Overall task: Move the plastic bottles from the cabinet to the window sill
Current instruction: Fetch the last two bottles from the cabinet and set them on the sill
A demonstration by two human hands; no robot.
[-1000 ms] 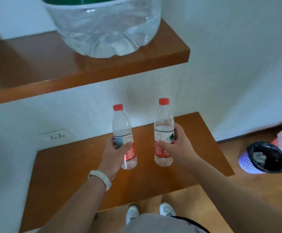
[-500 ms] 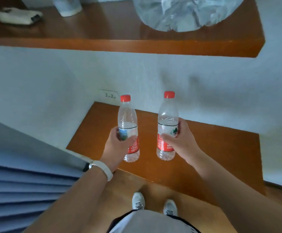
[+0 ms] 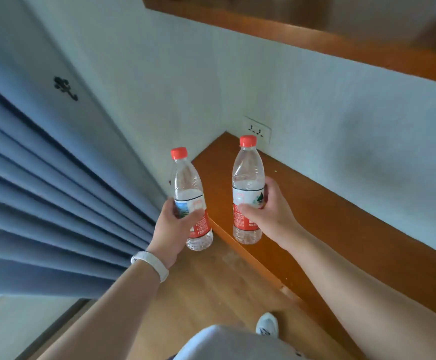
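I hold two clear plastic bottles with red caps and red-and-white labels, both upright and off the shelf. My left hand (image 3: 171, 227) grips the left bottle (image 3: 187, 185) around its label, over the wooden floor beside the curtain. My right hand (image 3: 266, 209) grips the right bottle (image 3: 248, 175) at mid-height, above the left end of the low wooden cabinet shelf (image 3: 328, 216). A white band sits on my left wrist. No window sill can be made out.
A blue pleated curtain (image 3: 42, 198) fills the left side, with a dark hook (image 3: 66, 88) on the wall above it. An upper wooden shelf (image 3: 315, 35) juts out overhead. A wall socket (image 3: 257, 129) sits in the corner. My shoe (image 3: 267, 327) stands on the wooden floor.
My view has swung left, bringing the curtain into the frame. Both bottles have travelled left with my hands, the left one now past the shelf's edge.
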